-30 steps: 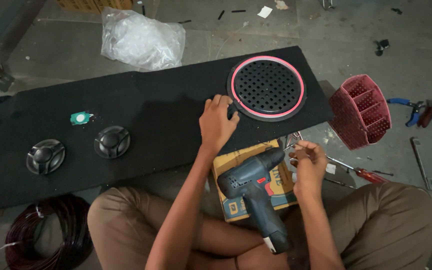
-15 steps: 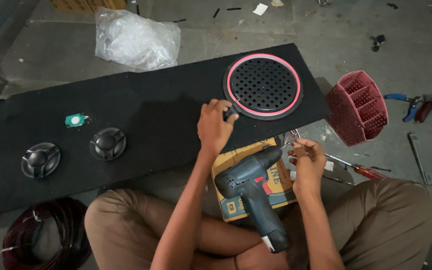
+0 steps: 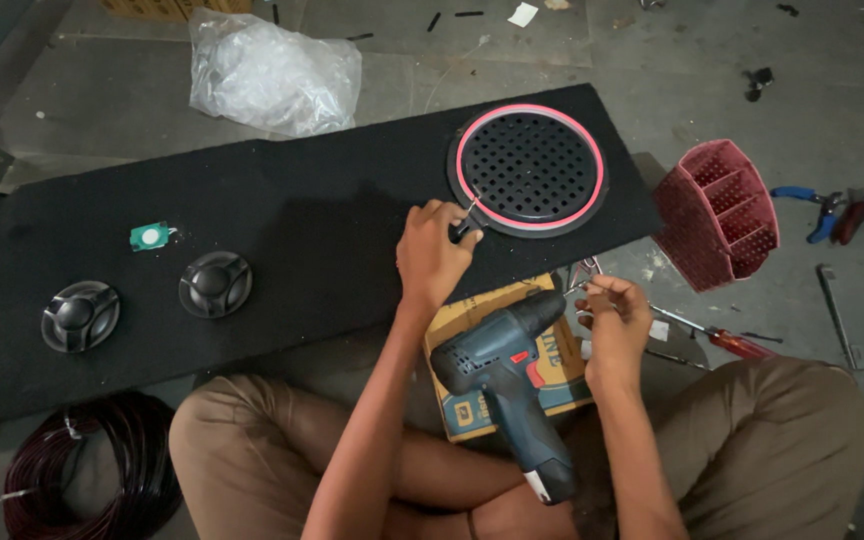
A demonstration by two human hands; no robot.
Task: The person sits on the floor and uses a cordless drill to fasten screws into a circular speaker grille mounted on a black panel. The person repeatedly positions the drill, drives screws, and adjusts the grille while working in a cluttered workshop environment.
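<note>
On a littered concrete floor (image 3: 652, 60), the left hand (image 3: 434, 250) pinches a screw at the speaker grille (image 3: 529, 167)'s rim, now slightly lower; the right hand (image 3: 614, 318) stays closed on small parts beside the cordless drill (image 3: 507, 380).

The scene is dim and evenly lit, with a cool grey cast and no hard shadows. The black panel (image 3: 282, 240) swallows light and shows almost no texture. Soft highlights sit on the crumpled plastic bag (image 3: 274, 72) in the upper left of the frame, the brightest spot. The red ring (image 3: 530, 165) stands out vividly. Detail is mostly sharp at centre; the right edge softens slightly, and the lower corners darken.
</note>
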